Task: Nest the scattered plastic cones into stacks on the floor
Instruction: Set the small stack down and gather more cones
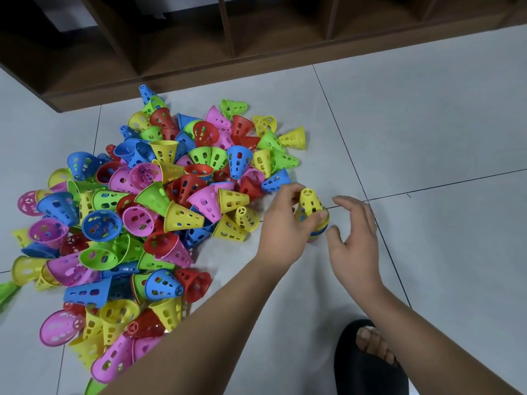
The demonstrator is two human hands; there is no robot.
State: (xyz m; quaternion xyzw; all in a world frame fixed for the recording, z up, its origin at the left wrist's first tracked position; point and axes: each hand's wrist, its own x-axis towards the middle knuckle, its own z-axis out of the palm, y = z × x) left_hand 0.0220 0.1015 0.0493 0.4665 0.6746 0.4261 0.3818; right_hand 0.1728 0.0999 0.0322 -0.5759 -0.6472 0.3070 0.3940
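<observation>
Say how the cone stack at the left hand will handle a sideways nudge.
The stack stands wide end down on the smooth tile floor, so it would probably slide before tipping. Its thin, hole-riddled plastic suggests it is light yet fairly stiff. The left hand grips its top, which should steady it.

Left hand [281,223] gripping yellow cone [310,201] atop stack, right hand [355,229] beside, relaxed

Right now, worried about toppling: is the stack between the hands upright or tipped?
Upright: the stack has its yellow cone narrow end up, gripped by the left hand.
</observation>
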